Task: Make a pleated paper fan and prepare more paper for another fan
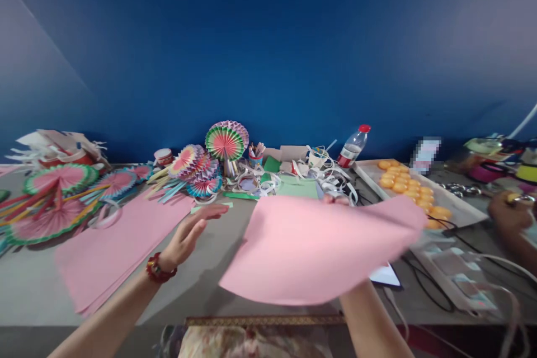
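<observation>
Left hand (188, 238): fingers extended, released, above the grey table (197, 274). Right hand (337, 200): mostly hidden, fingertips at the upper edge of a pink sheet (306, 251), grasping it raised over the table. Pink stack (121, 251) lies leftward. Farther back, bottle (354, 145) bears a red-and-white label (347, 154), lettering illegible.

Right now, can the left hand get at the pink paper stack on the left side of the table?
Probably yes. The left hand looks open and free, right beside the pink paper stack, whose near part is uncovered. Only the far end looks crowded, by paper fans.
</observation>
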Tool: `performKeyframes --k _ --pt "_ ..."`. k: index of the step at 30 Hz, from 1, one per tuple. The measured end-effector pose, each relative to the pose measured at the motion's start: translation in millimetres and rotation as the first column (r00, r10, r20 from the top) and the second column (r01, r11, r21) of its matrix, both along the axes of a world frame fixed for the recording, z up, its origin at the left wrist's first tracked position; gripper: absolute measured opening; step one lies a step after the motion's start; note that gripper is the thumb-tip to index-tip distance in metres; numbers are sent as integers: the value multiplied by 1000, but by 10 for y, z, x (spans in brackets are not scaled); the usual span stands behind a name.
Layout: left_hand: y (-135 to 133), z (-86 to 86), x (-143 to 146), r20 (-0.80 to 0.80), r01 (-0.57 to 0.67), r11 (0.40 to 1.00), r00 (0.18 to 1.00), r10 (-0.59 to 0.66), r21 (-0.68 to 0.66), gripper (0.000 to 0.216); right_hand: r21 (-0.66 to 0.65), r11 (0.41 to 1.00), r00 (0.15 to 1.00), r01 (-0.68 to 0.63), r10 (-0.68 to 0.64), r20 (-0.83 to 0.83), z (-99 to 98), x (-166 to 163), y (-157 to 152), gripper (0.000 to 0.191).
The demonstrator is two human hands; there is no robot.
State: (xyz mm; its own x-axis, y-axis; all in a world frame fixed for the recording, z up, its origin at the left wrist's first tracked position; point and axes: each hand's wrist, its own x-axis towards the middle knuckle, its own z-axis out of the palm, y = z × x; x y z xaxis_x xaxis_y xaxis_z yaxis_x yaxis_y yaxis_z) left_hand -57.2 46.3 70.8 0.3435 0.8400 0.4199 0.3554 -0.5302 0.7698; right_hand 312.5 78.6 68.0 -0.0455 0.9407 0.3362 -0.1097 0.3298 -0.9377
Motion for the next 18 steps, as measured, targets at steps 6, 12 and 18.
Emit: performKeyframes --k 6,12,18 --pt "-421 -173 -105 -319 220 976 924 -209 -3 65 1 945 892 -327 308 330 -486 -135 -445 33" --pt "-596 -394 116 -644 310 946 744 -179 95 52 -16 915 604 -404 280 746 -509 -22 -638 27" --pt "-772 -439 112 -595 288 957 776 -209 40 48 86 860 497 -503 207 843 -440 114 -657 32"
